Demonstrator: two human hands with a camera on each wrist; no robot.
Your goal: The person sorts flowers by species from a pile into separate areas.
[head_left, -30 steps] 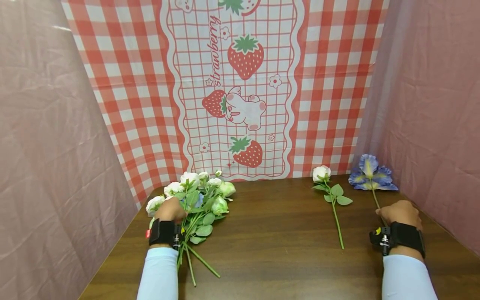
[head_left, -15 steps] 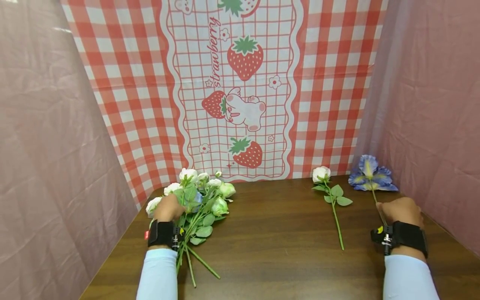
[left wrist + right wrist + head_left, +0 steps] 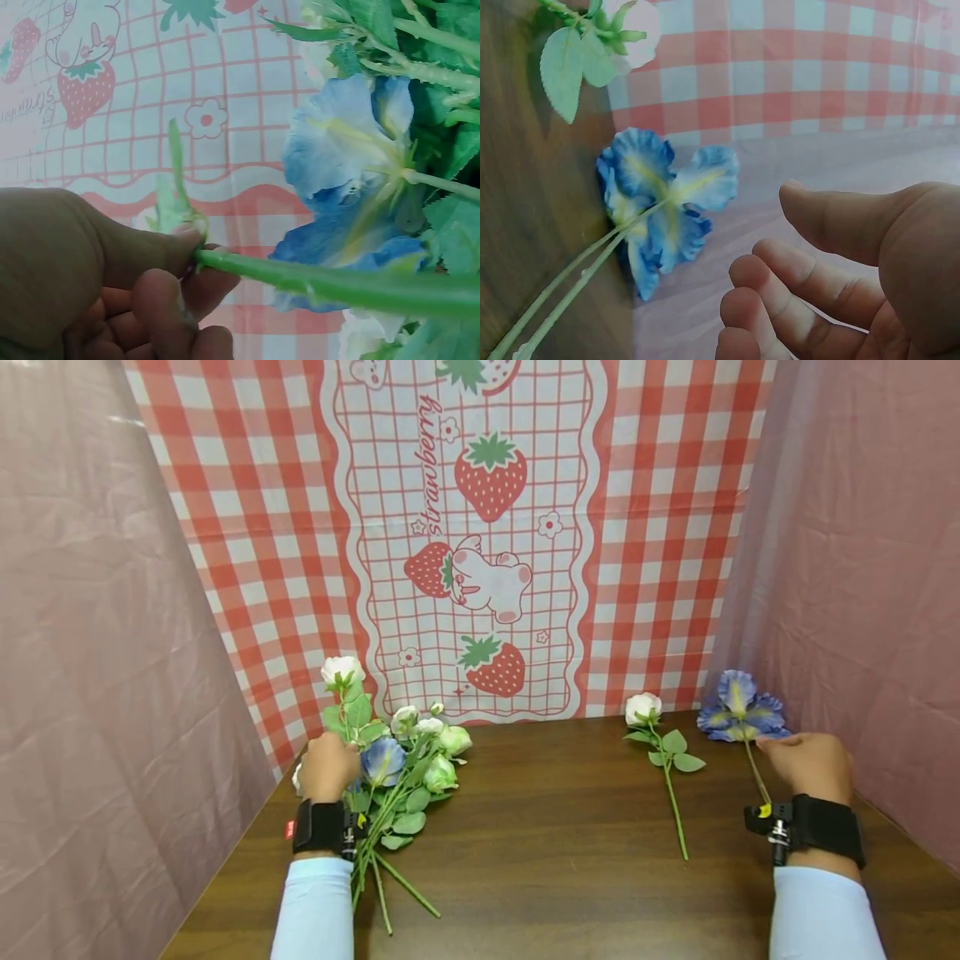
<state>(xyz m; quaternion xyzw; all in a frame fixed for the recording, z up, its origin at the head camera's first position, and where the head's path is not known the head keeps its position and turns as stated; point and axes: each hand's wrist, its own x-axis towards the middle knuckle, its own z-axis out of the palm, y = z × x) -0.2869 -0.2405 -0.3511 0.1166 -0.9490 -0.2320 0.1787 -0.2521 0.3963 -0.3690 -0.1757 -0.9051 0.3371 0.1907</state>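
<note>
My left hand (image 3: 327, 768) pinches the green stem (image 3: 337, 281) of a white rose (image 3: 342, 672) between thumb and fingertips, lifted above the pile of flowers at the left. In that pile, a blue iris (image 3: 383, 762) lies among white roses, pale green roses (image 3: 439, 772) and leaves, with bare stems pointing toward me. At the right, my right hand (image 3: 812, 764) hovers beside another blue iris (image 3: 738, 702) lying on the table. Its thumb and loosely bent fingers stand apart with nothing between them in the right wrist view, where two stems (image 3: 570, 289) run from the blue petals.
A single white rose (image 3: 643, 708) with leaves lies on the brown wooden table (image 3: 540, 843), left of the right-hand iris. Behind the table hangs a checked strawberry cloth (image 3: 558, 610). Pink curtains (image 3: 862, 568) close off both sides.
My left hand has raised a white rose up out of the pile, uncovering the blue iris there. My right hand has come up off the iris stem and shifted slightly right.
</note>
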